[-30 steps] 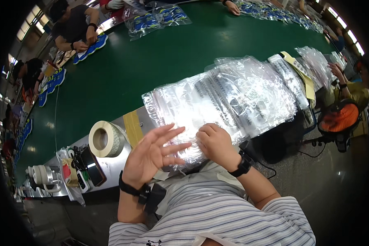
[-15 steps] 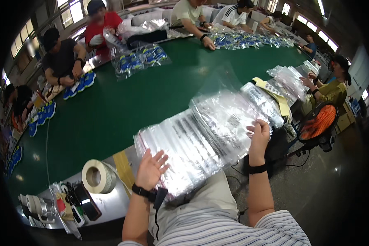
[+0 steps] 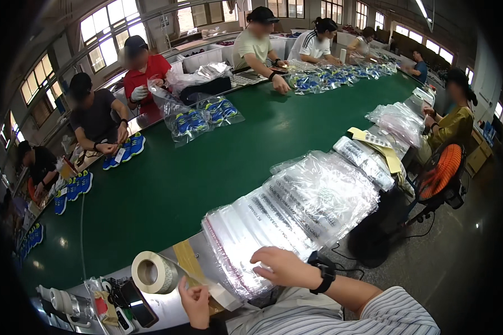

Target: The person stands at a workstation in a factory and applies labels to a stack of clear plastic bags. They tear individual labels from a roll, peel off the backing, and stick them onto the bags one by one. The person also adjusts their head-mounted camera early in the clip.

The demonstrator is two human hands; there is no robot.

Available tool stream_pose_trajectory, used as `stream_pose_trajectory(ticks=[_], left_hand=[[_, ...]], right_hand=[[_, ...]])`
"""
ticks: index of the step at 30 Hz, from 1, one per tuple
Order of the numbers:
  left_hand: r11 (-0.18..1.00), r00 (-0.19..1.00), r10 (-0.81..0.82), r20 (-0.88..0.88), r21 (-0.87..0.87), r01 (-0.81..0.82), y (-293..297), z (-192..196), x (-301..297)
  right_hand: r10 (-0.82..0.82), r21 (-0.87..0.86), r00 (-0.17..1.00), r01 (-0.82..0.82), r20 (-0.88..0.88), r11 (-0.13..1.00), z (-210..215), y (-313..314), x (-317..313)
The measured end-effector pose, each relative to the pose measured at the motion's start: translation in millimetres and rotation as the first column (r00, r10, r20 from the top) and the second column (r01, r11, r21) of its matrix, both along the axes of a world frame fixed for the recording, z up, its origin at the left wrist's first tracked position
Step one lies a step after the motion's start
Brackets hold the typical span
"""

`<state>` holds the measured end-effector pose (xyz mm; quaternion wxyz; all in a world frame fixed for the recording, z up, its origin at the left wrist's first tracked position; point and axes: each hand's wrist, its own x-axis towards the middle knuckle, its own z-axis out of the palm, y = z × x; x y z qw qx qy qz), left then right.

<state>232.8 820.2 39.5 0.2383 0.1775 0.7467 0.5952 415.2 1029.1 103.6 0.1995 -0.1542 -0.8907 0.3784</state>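
Observation:
A stack of clear printed plastic bags (image 3: 296, 209) lies across the near table edge in front of me. My right hand (image 3: 285, 268) is stretched over the near end of the stack, palm down, fingers reaching left. Nothing shows in it. To its left, my left hand (image 3: 195, 304) is raised with fingers apart and slightly curled, close beside a pale strip (image 3: 221, 296) that runs from a roll of stickers (image 3: 143, 272). Whether a finger touches the strip is hard to see.
A green conveyor belt (image 3: 167, 184) crosses the view, with blue shoes (image 3: 126, 151) on it and people working along its far side. A phone (image 3: 138, 303) and a white cup-like item (image 3: 61, 301) lie at lower left. An orange fan (image 3: 441, 170) stands at right.
Both hands have left the sides of the bag stack. The left moved down and left to the strip, the right moved left and nearer. The lifted top bags now lie flat on the stack.

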Motion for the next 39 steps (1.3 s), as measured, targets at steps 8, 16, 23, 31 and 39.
stream_pose_trajectory(ticks=[8,16,23,31,39], left_hand=[[0.956,0.934,0.295,-0.205,0.063,-0.288,-2.0,19.9,5.6],[0.994,0.961,-0.057,-0.271,-0.110,0.027,10.1,-15.0,2.5],[0.999,0.999,-0.032,0.019,-0.039,0.033,0.9,-11.7,7.7],[0.999,0.941,-0.032,0.336,0.021,0.027,-12.3,8.0,25.6],[0.928,0.987,-0.135,-0.083,-0.360,0.097,7.5,-3.1,14.0]], right_hand=[[0.258,0.040,0.896,-0.292,0.362,0.956,-30.8,-59.9,-53.3],[0.332,-0.230,0.932,-0.294,0.146,0.928,-40.2,-45.0,-55.9],[0.213,-0.356,0.952,-0.126,0.218,0.926,-28.3,-55.5,-66.8],[0.084,0.099,0.995,-0.089,0.056,0.991,-36.9,-72.6,-67.9],[0.186,-0.022,0.975,-0.185,0.121,0.983,-42.6,-87.0,-59.8]])
